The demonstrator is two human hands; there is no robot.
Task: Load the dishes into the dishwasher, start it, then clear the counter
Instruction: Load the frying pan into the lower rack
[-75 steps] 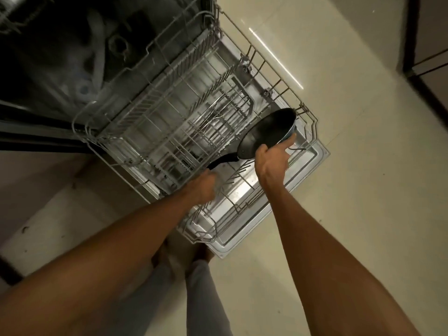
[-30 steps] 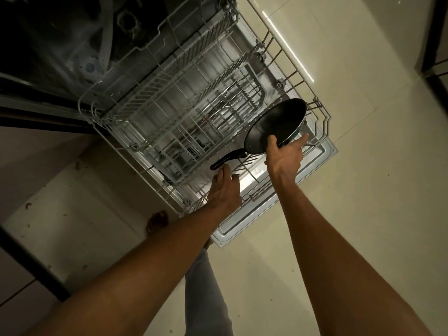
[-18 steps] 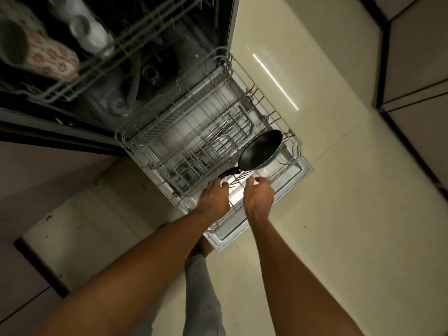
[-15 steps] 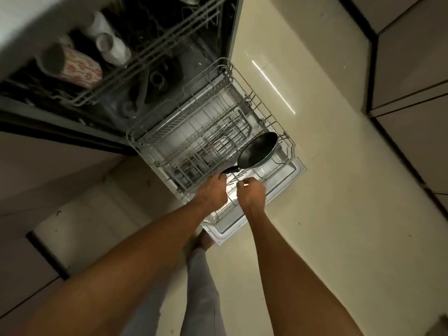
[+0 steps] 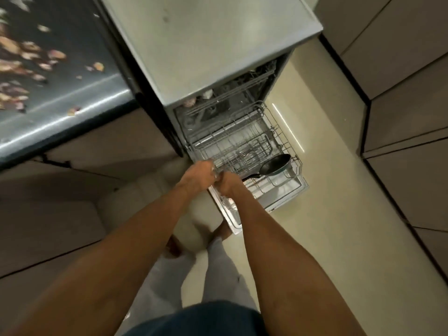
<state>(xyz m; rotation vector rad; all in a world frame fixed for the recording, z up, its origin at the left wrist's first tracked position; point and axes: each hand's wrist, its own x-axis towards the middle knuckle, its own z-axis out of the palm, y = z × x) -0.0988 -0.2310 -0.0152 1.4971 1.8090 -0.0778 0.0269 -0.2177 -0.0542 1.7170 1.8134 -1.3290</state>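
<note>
Both hands (image 5: 213, 179) off pan (image 5: 276, 164) — now gripping rack (image 5: 242, 146).

We see the lower rack (image 5: 244, 146) pulled out over the open dishwasher door (image 5: 283, 197), with the pan (image 5: 275, 164) lying in its near right corner. Our hands, left (image 5: 197, 177) and right (image 5: 229, 186), meet at its near left edge. The counter (image 5: 60, 76) lies left of the dishwasher (image 5: 213, 44).
</note>
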